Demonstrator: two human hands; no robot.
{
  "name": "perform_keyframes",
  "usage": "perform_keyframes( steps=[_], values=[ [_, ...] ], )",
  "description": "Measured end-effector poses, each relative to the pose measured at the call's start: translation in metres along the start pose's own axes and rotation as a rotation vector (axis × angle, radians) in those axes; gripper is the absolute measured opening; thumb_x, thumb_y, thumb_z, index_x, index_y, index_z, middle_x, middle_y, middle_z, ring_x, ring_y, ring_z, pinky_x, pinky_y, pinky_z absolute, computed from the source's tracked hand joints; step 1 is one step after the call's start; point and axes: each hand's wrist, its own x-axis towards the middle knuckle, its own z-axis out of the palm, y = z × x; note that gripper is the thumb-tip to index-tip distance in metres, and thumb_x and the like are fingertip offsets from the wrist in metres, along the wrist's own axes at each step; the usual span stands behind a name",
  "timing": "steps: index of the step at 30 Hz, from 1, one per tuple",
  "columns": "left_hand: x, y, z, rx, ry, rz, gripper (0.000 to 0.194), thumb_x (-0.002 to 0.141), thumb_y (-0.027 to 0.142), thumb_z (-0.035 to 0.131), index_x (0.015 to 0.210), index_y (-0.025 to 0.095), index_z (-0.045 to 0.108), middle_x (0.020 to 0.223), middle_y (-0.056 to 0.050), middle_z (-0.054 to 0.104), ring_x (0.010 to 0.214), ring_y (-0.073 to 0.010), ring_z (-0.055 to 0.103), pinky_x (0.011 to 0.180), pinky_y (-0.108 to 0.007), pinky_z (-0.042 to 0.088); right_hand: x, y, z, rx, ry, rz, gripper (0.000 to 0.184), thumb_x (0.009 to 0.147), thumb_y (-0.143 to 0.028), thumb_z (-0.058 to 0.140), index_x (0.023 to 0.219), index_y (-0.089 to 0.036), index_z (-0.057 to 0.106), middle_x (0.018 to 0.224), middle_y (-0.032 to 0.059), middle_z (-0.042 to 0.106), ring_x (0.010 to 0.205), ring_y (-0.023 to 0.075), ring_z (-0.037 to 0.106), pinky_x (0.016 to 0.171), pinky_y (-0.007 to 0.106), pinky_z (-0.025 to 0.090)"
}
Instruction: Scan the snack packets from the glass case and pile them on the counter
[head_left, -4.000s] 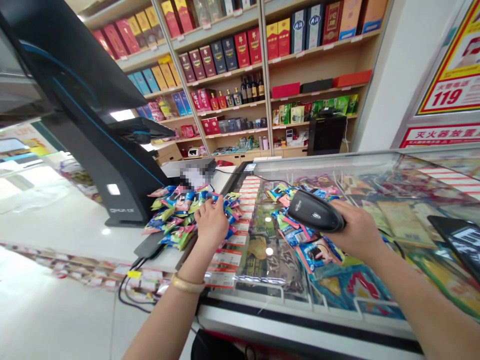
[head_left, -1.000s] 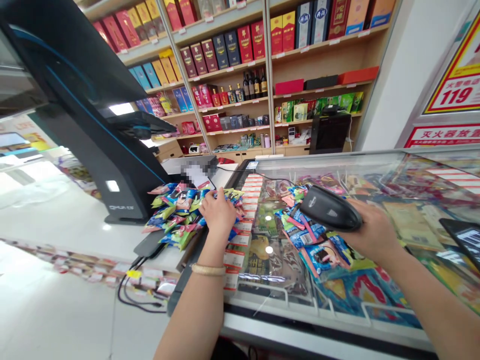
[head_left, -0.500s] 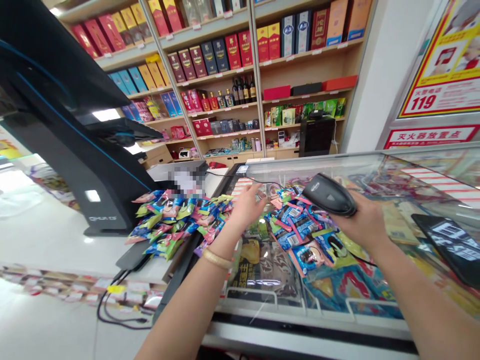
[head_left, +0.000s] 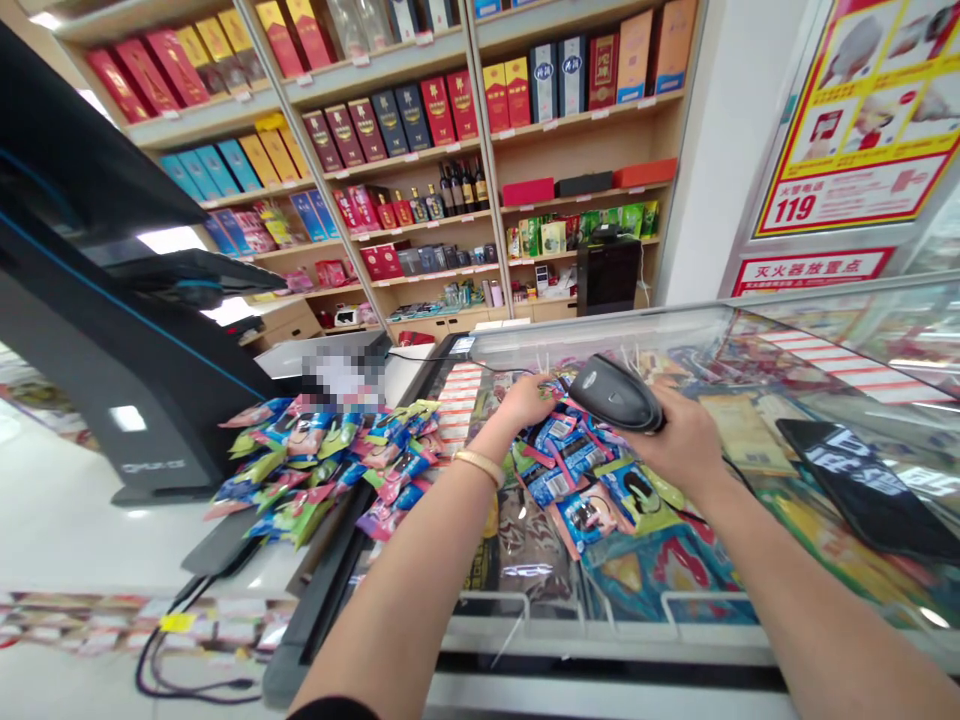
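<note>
My right hand (head_left: 679, 435) is closed around the grip of a black barcode scanner (head_left: 616, 392), which is tilted with its head toward the upper left. Below the scanner lies a pile of small blue, pink and green snack packets (head_left: 574, 455) on the glass top (head_left: 517, 575) of a display case. At the pile's far left edge, my left hand (head_left: 529, 400) has its fingers curled on a snack packet; the fingertips are partly hidden. A second heap of similar snack packets (head_left: 311, 450) lies to the left, across the counter edge.
A black register stand (head_left: 161, 380) rises at the left. A dark phone (head_left: 862, 480) rests on the glass at the right. Cables (head_left: 154, 660) hang below the counter. Shelves (head_left: 420, 150) with boxes and bottles stand behind. More packaged goods show through the glass.
My left hand has moved from above the glass onto the packet pile, and its fingers have closed. The scanner stays in my right hand over the pile. The view has shifted right.
</note>
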Motion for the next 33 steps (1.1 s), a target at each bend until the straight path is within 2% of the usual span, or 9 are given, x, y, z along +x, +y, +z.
perform_keyframes(
  steps=[5,9,13,15,21,24,27,31,33],
  values=[
    [-0.014,-0.008,-0.013,-0.353,0.159,-0.113,0.030,0.086,0.018,0.065,0.115,0.016,0.073,0.092,-0.008,0.077,0.091,-0.0228,0.074,0.092,-0.039,0.060,0.000,-0.002,-0.001,-0.001,-0.003,0.007,0.025,0.076,-0.045,0.067,0.083,-0.022,0.069,0.077,0.0078,0.071,0.073,0.0253,0.067,0.060,0.030,0.041],
    [-0.035,-0.013,-0.037,-0.658,0.257,-0.173,0.018,0.097,0.024,0.056,0.105,0.016,0.070,0.096,-0.007,0.075,0.094,-0.0157,0.073,0.085,-0.028,0.063,0.000,-0.004,-0.002,0.003,0.005,-0.015,0.023,0.076,-0.044,0.066,0.082,-0.022,0.070,0.076,0.0073,0.071,0.072,0.0253,0.068,0.059,0.030,0.041],
    [-0.067,-0.012,-0.059,-1.269,0.146,-0.344,0.010,0.092,0.018,0.067,0.100,0.012,0.069,0.106,-0.013,0.075,0.102,-0.0190,0.074,0.079,-0.022,0.064,-0.001,-0.012,-0.004,0.042,0.024,-0.073,0.025,0.079,-0.043,0.066,0.089,-0.022,0.072,0.077,0.0067,0.073,0.072,0.0246,0.069,0.060,0.030,0.044],
    [-0.083,-0.010,-0.063,-1.426,0.104,-0.393,0.014,0.092,0.015,0.066,0.105,0.011,0.068,0.109,-0.014,0.075,0.102,-0.0206,0.075,0.075,-0.021,0.065,-0.002,-0.017,-0.005,0.071,0.017,-0.106,0.024,0.080,-0.041,0.065,0.092,-0.022,0.073,0.079,0.0066,0.073,0.071,0.0237,0.068,0.061,0.030,0.045],
    [-0.104,-0.005,-0.055,-1.425,0.284,-0.404,0.017,0.092,0.024,0.069,0.106,0.014,0.067,0.090,-0.008,0.077,0.080,-0.0187,0.078,0.063,-0.020,0.063,-0.005,-0.031,-0.008,0.146,-0.033,-0.216,0.013,0.077,-0.030,0.064,0.087,-0.022,0.068,0.079,0.0059,0.071,0.071,0.0220,0.066,0.062,0.030,0.045],
    [-0.104,-0.010,-0.048,-1.302,0.359,-0.425,0.022,0.085,0.034,0.077,0.091,0.016,0.066,0.065,0.001,0.068,0.051,-0.0133,0.069,0.040,-0.016,0.047,-0.006,-0.037,-0.010,0.161,-0.071,-0.240,0.007,0.076,-0.027,0.062,0.082,-0.023,0.065,0.071,0.0026,0.065,0.065,0.0190,0.062,0.058,0.028,0.042],
    [-0.103,-0.015,-0.043,-1.238,0.410,-0.391,0.030,0.076,0.036,0.085,0.080,0.016,0.063,0.056,0.005,0.060,0.040,-0.0069,0.056,0.034,-0.014,0.032,-0.006,-0.041,-0.012,0.179,-0.081,-0.256,0.008,0.079,-0.029,0.062,0.082,-0.023,0.065,0.070,0.0016,0.063,0.064,0.0180,0.061,0.058,0.027,0.042],
    [-0.105,-0.015,-0.044,-1.463,0.367,-0.394,0.018,0.080,0.026,0.079,0.085,0.017,0.064,0.071,0.001,0.071,0.063,-0.0124,0.070,0.059,-0.021,0.056,-0.006,-0.044,-0.014,0.203,-0.106,-0.248,0.011,0.080,-0.032,0.064,0.083,-0.022,0.066,0.070,0.0024,0.063,0.065,0.0184,0.060,0.058,0.028,0.042],
    [-0.107,-0.013,-0.047,-1.584,0.320,-0.413,0.009,0.085,0.024,0.072,0.090,0.019,0.066,0.078,-0.001,0.074,0.075,-0.0163,0.075,0.067,-0.027,0.061,-0.006,-0.045,-0.014,0.217,-0.118,-0.251,0.012,0.080,-0.031,0.063,0.086,-0.022,0.068,0.072,0.0032,0.064,0.066,0.0189,0.060,0.060,0.028,0.043]
  ],
)
